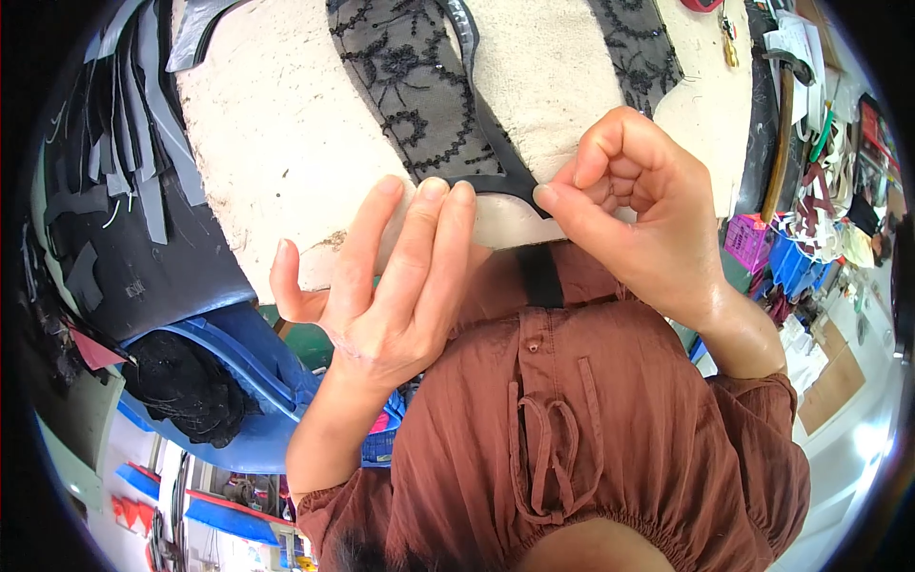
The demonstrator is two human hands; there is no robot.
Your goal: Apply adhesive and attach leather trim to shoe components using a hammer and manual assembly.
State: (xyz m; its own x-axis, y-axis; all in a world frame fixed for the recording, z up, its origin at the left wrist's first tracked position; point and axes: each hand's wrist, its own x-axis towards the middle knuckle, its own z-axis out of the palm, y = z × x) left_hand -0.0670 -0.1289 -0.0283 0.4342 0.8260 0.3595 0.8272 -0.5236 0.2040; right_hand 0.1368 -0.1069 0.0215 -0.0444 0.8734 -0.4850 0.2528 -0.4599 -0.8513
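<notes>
The left hand (386,300) is open and grips nothing, its fingertips at the near end of a black lacy piece (410,95). The right hand (658,210) is curled, thumb touching that piece's corner; I can't tell if it pinches. The piece lies by the near edge of a cream board (267,143). Another lacy piece (640,57) lies toward the far right corner. Dark strips (152,114) hang past the left edge.

Beside my pale board (250,143) I see dark strips (168,119) along its left edge, a wooden-handled tool (782,133) along its right.
</notes>
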